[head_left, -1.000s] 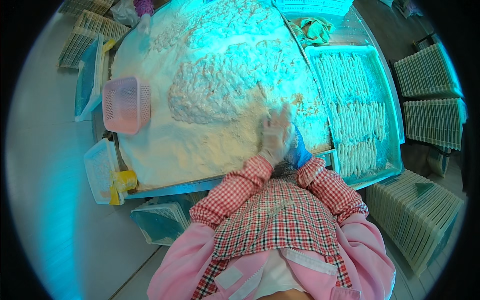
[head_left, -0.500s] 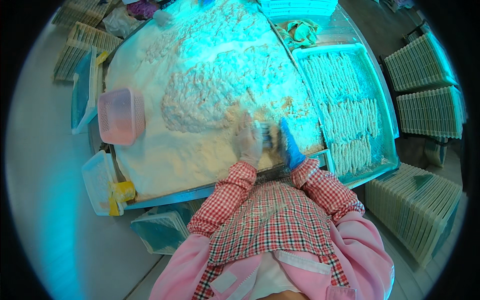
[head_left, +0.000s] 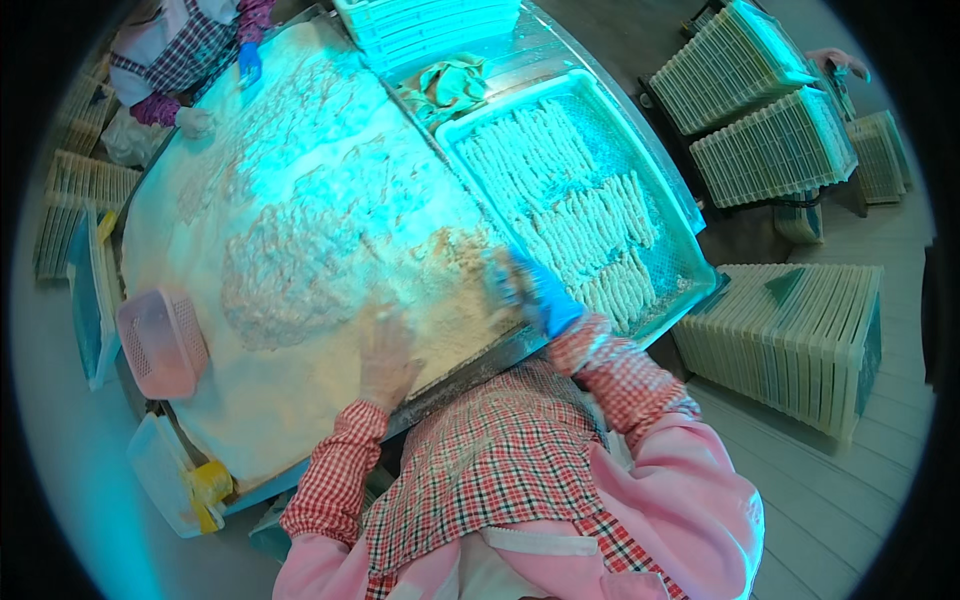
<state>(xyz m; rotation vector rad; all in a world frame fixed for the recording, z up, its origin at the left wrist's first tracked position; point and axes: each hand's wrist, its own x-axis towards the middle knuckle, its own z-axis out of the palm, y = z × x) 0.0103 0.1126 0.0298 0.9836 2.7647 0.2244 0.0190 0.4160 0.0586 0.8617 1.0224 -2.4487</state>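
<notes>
A broad bed of white powder like flour (head_left: 200, 240) covers the table, with a heap of coated lumpy pieces (head_left: 285, 270) in it. My left hand (head_left: 390, 355), in a thin whitish glove, is over the powder near the table's front edge, fingers stretched out and blurred. My right hand (head_left: 545, 295), in a blue glove, is closed on a small bundle of floured strips (head_left: 503, 280); motion smears them. Just beyond it lies a pale blue tray (head_left: 690, 285) with rows of floured strips (head_left: 590, 225).
A pink basket (head_left: 160, 345) sits at the table's left edge, above a white bin (head_left: 160, 470) with yellow tape. Stacked trays (head_left: 790, 340) stand on the right; more (head_left: 430, 30) are at the back beside a greenish cloth (head_left: 445, 90). A co-worker's gloved hand (head_left: 195, 122) is far left.
My hands have moved apart: the right toward the tray with the strips, the left away leftward over the powder. The view has turned right, and a co-worker shows at the upper left.
</notes>
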